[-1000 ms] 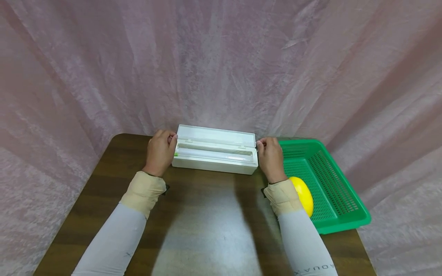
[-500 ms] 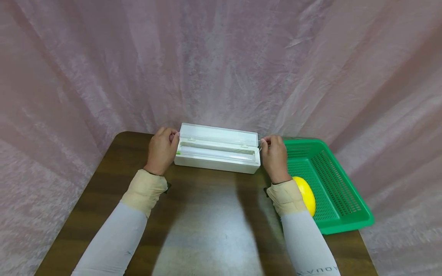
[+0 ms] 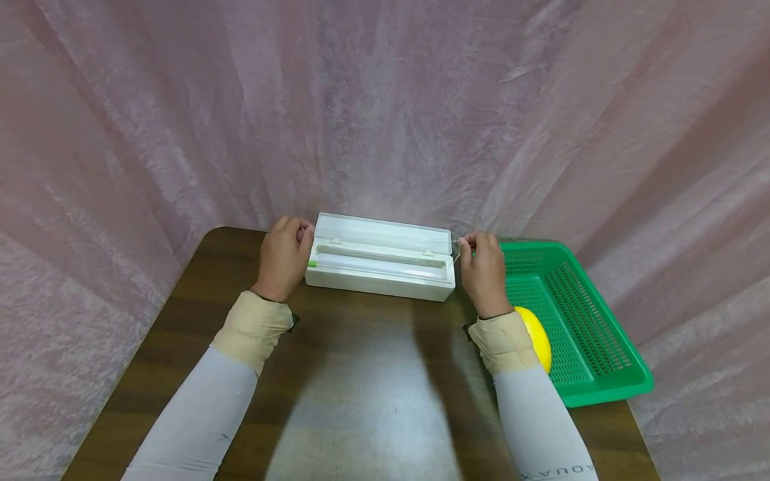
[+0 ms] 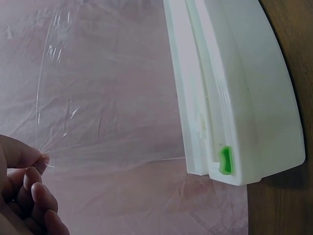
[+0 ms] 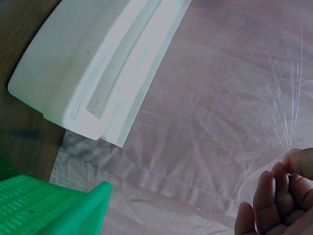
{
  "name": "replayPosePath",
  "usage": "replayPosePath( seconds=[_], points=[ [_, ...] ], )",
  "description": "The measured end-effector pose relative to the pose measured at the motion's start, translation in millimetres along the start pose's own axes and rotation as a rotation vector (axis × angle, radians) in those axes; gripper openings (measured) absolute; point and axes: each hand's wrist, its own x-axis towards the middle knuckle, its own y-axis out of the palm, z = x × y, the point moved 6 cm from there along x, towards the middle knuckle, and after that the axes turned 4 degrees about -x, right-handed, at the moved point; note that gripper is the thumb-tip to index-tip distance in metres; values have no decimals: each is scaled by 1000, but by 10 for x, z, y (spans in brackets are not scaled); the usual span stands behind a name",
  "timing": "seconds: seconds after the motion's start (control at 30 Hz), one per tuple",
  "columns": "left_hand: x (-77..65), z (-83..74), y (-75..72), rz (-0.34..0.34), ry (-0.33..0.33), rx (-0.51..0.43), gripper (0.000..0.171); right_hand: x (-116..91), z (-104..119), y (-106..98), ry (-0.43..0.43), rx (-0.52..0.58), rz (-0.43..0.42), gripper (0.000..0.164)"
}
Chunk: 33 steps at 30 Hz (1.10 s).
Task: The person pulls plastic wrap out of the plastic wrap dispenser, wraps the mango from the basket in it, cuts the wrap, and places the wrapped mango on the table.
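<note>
A white cling film dispenser [image 3: 379, 286] stands near the table's far edge, lid [image 3: 385, 232] raised, with the film roll [image 3: 381, 266] showing inside. From it a clear sheet of cling film [image 4: 112, 93] stretches out between both hands. My left hand [image 3: 281, 260] pinches one corner of that sheet between thumb and index finger, beyond the dispenser's left end. At the opposite corner, my right hand [image 3: 484, 275] pinches the film, which gathers into creases [image 5: 288, 112] at the fingertips. A green slider [image 4: 226, 160] sits at the dispenser's left end.
To the right stands a green plastic basket [image 3: 601, 394], close by the right forearm. A smooth yellow rounded object [image 3: 537, 341] lies in it, partly covered by the sleeve. A pink curtain [image 3: 385, 107] hangs right behind the brown wooden table [image 3: 210, 280].
Both hands have moved slightly farther away from me, and the right has drawn a little outward from the dispenser's end, still pinching the film. The whole scene has shifted slightly right in view.
</note>
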Motion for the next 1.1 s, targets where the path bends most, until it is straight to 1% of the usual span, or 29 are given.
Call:
replayPosePath(
  seconds=[0.23,0.53,0.9,1.1],
  points=[
    [28,-54,-43,-4,-1,5,15,20,22,-35,5,-4,2,16],
    [44,-78,-77,-24,3,-4,16,36,47,-75,-31,5,-34,15],
    [54,-110,-123,-36,-10,-16,15,41,84,-145,-17,23,-37,17],
    [66,-155,-154,-41,-1,-13,15,45,109,-181,-15,34,-47,17]
  ],
)
